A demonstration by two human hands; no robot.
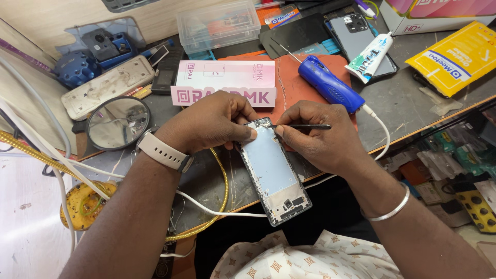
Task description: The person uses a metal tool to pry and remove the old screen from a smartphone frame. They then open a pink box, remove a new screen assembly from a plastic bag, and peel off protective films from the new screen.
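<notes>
Grey and scratched, the worktop point(408, 103) carries many things, and its front edge runs across the middle of the view. On it lies a reddish-brown mat point(299, 88), partly under the hands. A pink and white box point(225, 82) stands just behind the left hand. A clear plastic box point(217, 23) sits further back, and a yellow packet point(457, 57) lies at the right side. A white power strip point(106, 85) lies at the left, with a round mirror point(118, 123) just in front of it.

The phone frame point(274, 173) is in the middle, between both hands, with its pale blue inner side facing up. Its lower end reaches over the front edge of the worktop, and its upper end is under the fingers. The left hand point(209, 124) wears a watch with a pale strap point(163, 151) and is closed on the upper left corner of the frame, the thumb pressing on the top edge. The right hand point(320, 137) has a silver bangle point(390, 209) on the wrist. Its fingers are pressed together and they pinch a thin dark tool point(305, 126), which lies almost level, its tip touching the upper edge of the frame.

A blue screwdriver point(325, 82) lies on the mat just behind the right hand. A white glue tube point(369, 58) rests on a dark phone point(359, 36) beside it. A white cable point(217, 209) and a yellow braided cable point(222, 191) pass under the left forearm.
</notes>
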